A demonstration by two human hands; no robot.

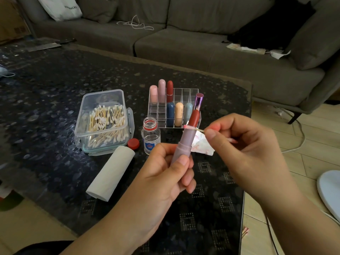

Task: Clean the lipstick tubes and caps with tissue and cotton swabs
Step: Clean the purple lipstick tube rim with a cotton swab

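**A:** What are we doing right now?

**B:** Our left hand (pixel 172 173) is wrapped tight around the purple lipstick tube (pixel 182 148). We hold it up over the dark table (pixel 55 100), a bit tilted, with the red lipstick (pixel 194 117) sticking out on top.

**A:** And the other hand?

**B:** Our right hand (pixel 244 144) pinches a cotton swab (pixel 193 128) between thumb and finger. The pink tip touches the rim of the tube, just under the red part.

**A:** How do we do it well?

**B:** I think we should rub softly round the rim and turn the tube slowly with our left hand. We should not poke the red part, or it may get dented. The tip looks pink already, so a new swab may be good soon.

**A:** Where are the new ones?

**B:** In the clear box (pixel 103 122) on the left, with no lid on. The tissue roll (pixel 110 173) lies in front of it.

**A:** Anything we could bump?

**B:** Yes. The little open bottle (pixel 150 135) stands just behind our left hand, with its red cap (pixel 133 143) beside it. It could spill. The clear rack (pixel 174 107) with more lipsticks is behind that. A used tissue (pixel 201 145) lies under our hands.

**A:** And the table edge?

**B:** It is close on our right. On our side the table has open room, so we work there.
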